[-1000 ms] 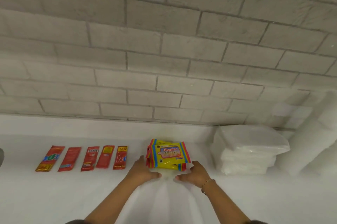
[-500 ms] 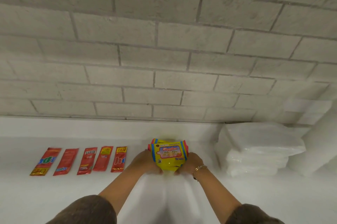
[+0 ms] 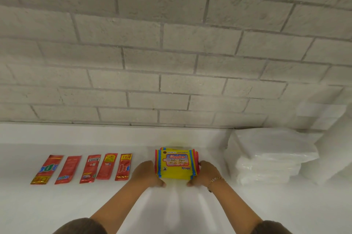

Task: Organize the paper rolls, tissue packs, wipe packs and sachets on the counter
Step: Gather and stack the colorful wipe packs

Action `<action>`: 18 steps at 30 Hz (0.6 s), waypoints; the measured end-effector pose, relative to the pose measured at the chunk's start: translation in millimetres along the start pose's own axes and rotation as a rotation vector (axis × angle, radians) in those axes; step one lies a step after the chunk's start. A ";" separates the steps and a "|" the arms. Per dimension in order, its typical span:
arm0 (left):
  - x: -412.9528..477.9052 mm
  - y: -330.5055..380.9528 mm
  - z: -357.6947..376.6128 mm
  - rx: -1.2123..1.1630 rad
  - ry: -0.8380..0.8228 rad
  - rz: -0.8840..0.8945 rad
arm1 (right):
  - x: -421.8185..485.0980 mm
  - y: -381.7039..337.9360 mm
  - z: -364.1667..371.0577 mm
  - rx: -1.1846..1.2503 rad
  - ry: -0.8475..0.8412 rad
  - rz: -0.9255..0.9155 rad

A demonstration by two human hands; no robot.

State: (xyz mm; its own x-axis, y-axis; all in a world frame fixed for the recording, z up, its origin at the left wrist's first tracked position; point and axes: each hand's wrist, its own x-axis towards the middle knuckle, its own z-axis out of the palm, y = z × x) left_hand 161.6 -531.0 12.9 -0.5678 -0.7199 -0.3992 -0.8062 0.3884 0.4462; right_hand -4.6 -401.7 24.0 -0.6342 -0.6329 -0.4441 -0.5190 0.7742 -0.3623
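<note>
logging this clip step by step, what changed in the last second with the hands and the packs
Both hands moved forward and inward: the left hand and right hand now grip the sides of the wipe packs, which were fanned askew and are now squared into a neat stack. The five sachets and the white tissue packs stayed put.

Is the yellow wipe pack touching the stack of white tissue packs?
Apart. The head view shows bare counter between the wipe pack and the tissue stack.
</note>
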 end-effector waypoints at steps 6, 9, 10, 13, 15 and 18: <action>3.1 13.3 0.3 -0.088 -0.049 0.071 | 4.2 -15.6 1.8 0.040 -0.024 -0.084; 5.1 16.2 1.5 -0.045 0.001 0.046 | 6.1 -19.2 6.2 -0.004 0.003 -0.087; 5.5 16.3 2.9 -0.033 0.021 0.035 | 6.6 -19.0 7.6 -0.019 0.016 -0.079; 7.6 18.0 9.0 0.021 0.069 0.039 | 9.3 -15.4 10.1 -0.039 0.054 -0.074; 9.0 18.0 12.4 0.042 0.105 0.061 | 10.1 -12.0 8.7 -0.064 0.071 -0.066; 9.6 11.5 13.0 0.020 0.121 0.061 | 9.6 -5.8 6.0 -0.109 0.072 -0.061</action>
State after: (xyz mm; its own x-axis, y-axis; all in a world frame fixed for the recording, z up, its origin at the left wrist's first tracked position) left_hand 144.7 -526.0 3.8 -0.5930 -0.7579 -0.2719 -0.7744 0.4444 0.4503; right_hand -4.3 -412.3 16.9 -0.6371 -0.6801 -0.3627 -0.6143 0.7323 -0.2939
